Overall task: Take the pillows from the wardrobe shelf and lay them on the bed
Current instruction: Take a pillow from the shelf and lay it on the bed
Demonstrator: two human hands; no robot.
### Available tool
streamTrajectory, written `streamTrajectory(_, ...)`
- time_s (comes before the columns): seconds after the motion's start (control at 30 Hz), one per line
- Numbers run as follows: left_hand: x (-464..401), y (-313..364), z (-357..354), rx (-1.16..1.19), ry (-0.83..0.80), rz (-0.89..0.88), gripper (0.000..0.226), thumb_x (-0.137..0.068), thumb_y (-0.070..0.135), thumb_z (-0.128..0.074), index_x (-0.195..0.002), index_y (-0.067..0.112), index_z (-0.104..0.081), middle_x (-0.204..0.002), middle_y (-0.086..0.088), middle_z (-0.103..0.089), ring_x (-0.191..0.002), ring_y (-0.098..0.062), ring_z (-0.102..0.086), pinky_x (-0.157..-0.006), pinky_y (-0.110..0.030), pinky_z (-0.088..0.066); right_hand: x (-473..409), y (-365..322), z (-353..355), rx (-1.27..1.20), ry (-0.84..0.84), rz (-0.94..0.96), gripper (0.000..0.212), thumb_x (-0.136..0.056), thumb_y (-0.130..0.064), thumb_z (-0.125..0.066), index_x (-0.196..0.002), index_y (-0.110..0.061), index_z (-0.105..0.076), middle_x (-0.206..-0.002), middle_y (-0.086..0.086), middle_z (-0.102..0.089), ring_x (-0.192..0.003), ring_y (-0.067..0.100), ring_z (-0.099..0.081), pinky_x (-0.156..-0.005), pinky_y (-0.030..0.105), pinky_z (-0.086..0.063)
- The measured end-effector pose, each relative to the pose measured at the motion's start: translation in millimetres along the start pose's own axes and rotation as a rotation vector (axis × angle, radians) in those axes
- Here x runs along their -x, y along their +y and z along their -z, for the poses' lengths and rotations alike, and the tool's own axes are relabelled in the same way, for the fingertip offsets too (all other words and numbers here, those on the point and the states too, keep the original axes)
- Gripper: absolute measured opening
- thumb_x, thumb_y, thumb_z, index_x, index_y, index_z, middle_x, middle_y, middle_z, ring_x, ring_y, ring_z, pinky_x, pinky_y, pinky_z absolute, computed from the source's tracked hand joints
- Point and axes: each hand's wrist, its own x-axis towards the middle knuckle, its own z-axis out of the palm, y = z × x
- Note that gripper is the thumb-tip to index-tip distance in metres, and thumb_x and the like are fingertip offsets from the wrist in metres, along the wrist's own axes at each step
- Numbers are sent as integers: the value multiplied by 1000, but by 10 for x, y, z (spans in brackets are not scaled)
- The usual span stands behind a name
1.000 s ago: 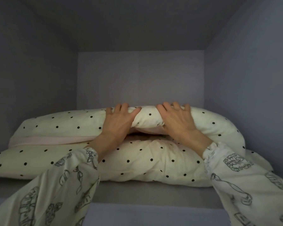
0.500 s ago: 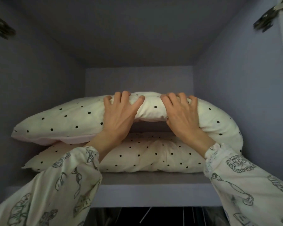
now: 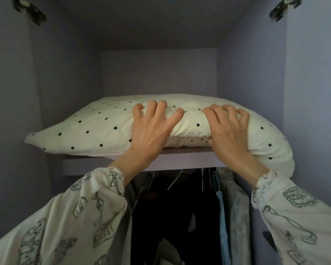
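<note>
Left hand (image 3: 151, 129): clenched on front edge of the cream, black-dotted fabric pillow (image 3: 96, 127).
Right hand (image 3: 227, 131): clenched on same edge.
Pillow: overhanging the lilac wardrobe shelf (image 3: 80, 164).

1. The pillow (image 3: 103, 127) lies on the wardrobe shelf (image 3: 180, 161), its right end drooping over the front edge.
2. The left hand (image 3: 151, 131) and right hand (image 3: 227, 131) grip its front edge, side by side.
3. Hanging clothes (image 3: 224, 217) are below the shelf.

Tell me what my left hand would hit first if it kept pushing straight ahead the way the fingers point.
The left hand already grips the polka-dot pillow, so it would push further into that; beyond it, probably the wardrobe's back wall.
</note>
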Motion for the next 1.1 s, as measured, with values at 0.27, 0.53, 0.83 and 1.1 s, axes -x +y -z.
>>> streamTrajectory(0.27,536,38,-75,117,-381,-146,77,-61,32,-74,-127,25,-35,-120,-15,-52,-105,-34,-50,-85,-51,-38,553,-3,-155,-46,-146,84,58,-60,-8,-70,-115,-10,-53,-123,11,-58,-111,33,-54,-91,50,-35)
streamTrajectory(0.53,988,232,-635,159,-742,-225,110,-66,77,-41,-132,37,37,-157,-1,14,-143,-32,12,-102,-73,2,1003,181,-462,-89,-664,341,86,-71,-62,-50,-145,-25,-24,-155,0,-18,-142,23,-18,-110,61,-9)
streamTrajectory(0.83,1110,151,-930,201,-714,-324,108,-62,84,-38,-137,39,26,-155,2,14,-143,-34,11,-102,-71,5,694,203,-1053,-102,-567,88,62,-90,-59,-2,-146,-34,-5,-157,-3,1,-143,17,7,-112,53,10)
streamTrajectory(1.1,682,-197,-1010,146,-525,-282,52,-94,43,-26,-144,27,-30,-153,-5,-28,-140,-32,-23,-108,-66,-13,795,85,-1378,-81,-296,57,60,-93,-56,-23,-146,-28,-20,-155,5,-18,-143,27,-13,-110,63,-5)
